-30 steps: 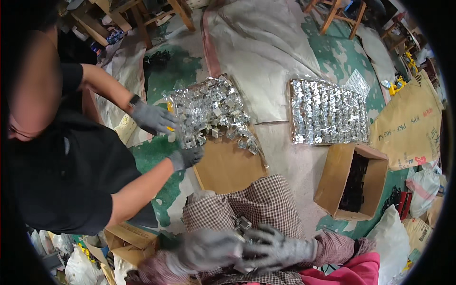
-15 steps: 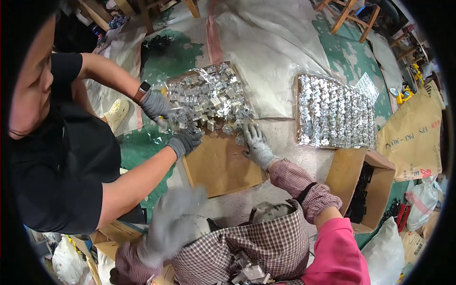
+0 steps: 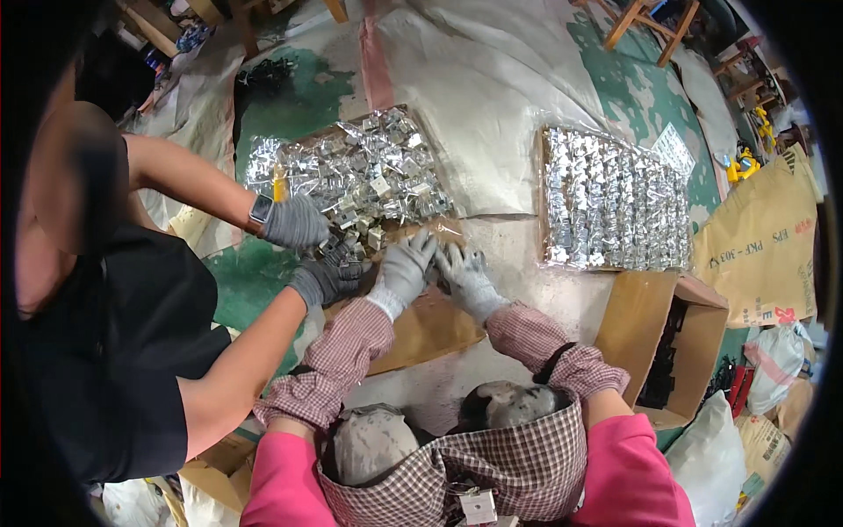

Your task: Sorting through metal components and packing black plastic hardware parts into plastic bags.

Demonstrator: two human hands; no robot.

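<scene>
In grey work gloves, my left hand (image 3: 402,272) and my right hand (image 3: 470,279) meet at the near side of a heap of small silvery metal parts (image 3: 382,180). Clear plastic film (image 3: 437,228) lies there, and the fingers of both hands are closed at its near edge; the fingertips are partly hidden. Beneath is a flat cardboard sheet (image 3: 430,338). Left of my hands, a co-worker's two grey-gloved hands (image 3: 299,221) touch the same heap. A few metal parts (image 3: 479,507) rest in my checked apron (image 3: 518,448).
A second board (image 3: 615,202) at the right bears tight rows of metal parts under film. Nearer stands an open cardboard box (image 3: 637,329) with black pieces inside. Brown paper sacks (image 3: 760,246) and a white bag (image 3: 716,457) lie far right. Wooden stool legs (image 3: 650,26) stand behind.
My left hand has swung up from beside my lap to the near edge of the heap, next to my right hand. The co-worker's hands have shifted slightly.
</scene>
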